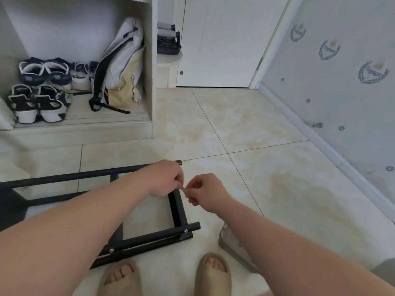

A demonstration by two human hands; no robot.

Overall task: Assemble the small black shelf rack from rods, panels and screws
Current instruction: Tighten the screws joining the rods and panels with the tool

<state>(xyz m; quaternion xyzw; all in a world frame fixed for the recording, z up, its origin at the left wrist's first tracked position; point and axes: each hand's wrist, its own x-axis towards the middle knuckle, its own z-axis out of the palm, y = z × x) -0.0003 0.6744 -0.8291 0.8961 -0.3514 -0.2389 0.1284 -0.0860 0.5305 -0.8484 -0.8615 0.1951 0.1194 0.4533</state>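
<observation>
The black shelf rack (178, 210) lies on its side on the tiled floor, its rods running left to right and a cross panel between them. Silver screw heads (186, 231) show on the near rod. My left hand (164, 178) hovers over the rack's upper right corner with curled fingers. My right hand (206, 193) meets it fingertip to fingertip. Between them both hands pinch a small silvery piece (183, 189); it is too small to tell what it is.
My feet in beige slippers (213, 272) stand just below the rack. A pale bag or wrapper (228, 242) lies on the floor under my right forearm. A white cabinet (152, 82) with shoes and a backpack is at the back left; a glass door lies right.
</observation>
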